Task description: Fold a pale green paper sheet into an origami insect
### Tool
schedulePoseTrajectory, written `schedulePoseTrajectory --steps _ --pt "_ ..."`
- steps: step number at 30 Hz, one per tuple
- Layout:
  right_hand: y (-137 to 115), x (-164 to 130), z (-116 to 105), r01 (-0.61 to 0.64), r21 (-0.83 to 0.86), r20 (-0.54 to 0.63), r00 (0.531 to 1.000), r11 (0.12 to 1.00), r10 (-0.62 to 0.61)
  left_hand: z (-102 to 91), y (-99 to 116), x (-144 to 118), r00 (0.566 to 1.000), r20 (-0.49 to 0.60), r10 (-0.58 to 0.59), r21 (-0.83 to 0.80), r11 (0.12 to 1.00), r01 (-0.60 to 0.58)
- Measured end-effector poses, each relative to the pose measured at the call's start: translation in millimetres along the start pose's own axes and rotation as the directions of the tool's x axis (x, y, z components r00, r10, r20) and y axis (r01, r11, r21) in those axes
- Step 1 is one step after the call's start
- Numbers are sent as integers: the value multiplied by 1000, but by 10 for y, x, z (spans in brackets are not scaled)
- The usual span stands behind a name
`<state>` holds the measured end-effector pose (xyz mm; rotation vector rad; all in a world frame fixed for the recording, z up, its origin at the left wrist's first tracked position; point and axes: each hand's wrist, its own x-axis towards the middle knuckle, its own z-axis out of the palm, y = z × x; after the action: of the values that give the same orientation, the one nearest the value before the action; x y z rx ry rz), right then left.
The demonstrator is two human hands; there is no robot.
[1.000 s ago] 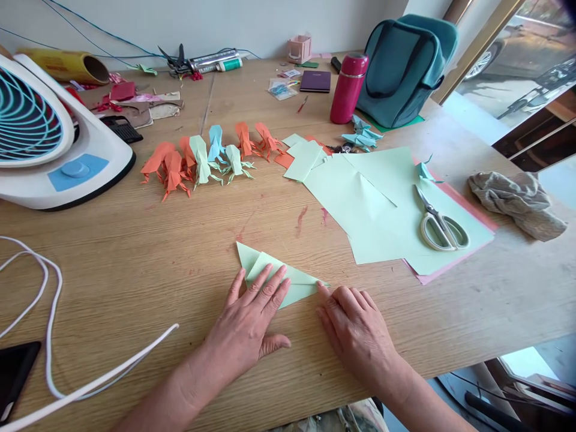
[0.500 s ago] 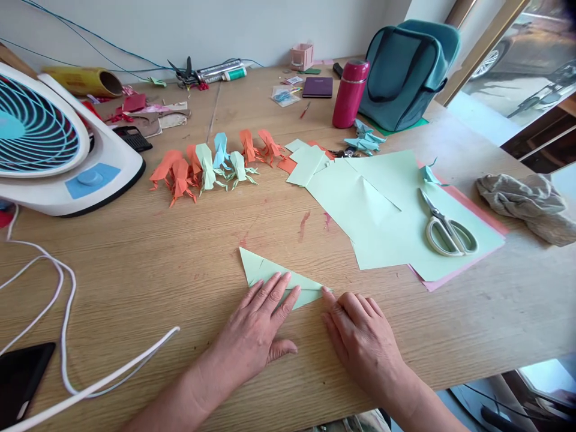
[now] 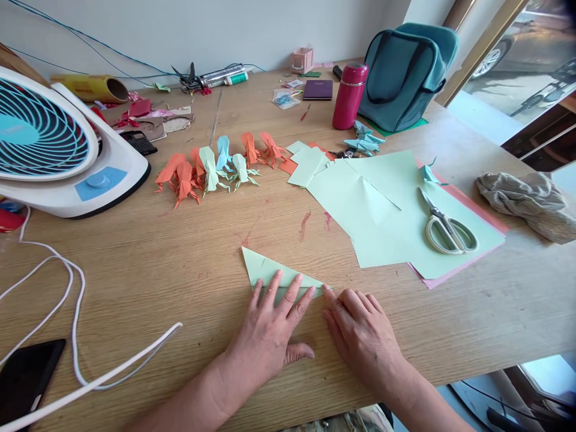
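A pale green sheet of paper (image 3: 265,267), folded into a long triangle, lies on the wooden table in front of me. My left hand (image 3: 272,321) rests on it with spread, flat fingers that cover its lower middle part. At the paper's sharp right corner, the forefinger of my right hand (image 3: 360,333) presses on the tip. The other fingers of that hand are curled in, and its thumb is tucked close to the forefinger. Beyond the paper stands a row of folded paper insects (image 3: 209,168) in orange, green and blue.
Green sheets (image 3: 382,222) lie on the right with scissors (image 3: 450,231) on top. A crumpled cloth (image 3: 526,201) is further right. A red flask (image 3: 350,99) and a teal bag (image 3: 405,78) stand behind. On the left are a fan (image 3: 108,174), a white cable (image 3: 121,366) and a phone (image 3: 31,375).
My left hand has slid right along the folded paper, with its fingers spread wider. The right forefinger stays at the corner. The view has shifted slightly to the left.
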<state>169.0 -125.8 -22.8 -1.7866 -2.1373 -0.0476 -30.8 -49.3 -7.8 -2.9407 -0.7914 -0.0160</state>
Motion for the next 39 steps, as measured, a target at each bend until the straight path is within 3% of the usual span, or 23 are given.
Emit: schedulePoseTrajectory --steps 7,39 --pt "-6 2 -2 10 -13 4 1000 1000 -9 71 157 63 992 -6 -128 -28 991 128" --pt "6 -34 1 -2 -61 -44 999 998 0 28 310 159 968 62 -242 -87 965 246"
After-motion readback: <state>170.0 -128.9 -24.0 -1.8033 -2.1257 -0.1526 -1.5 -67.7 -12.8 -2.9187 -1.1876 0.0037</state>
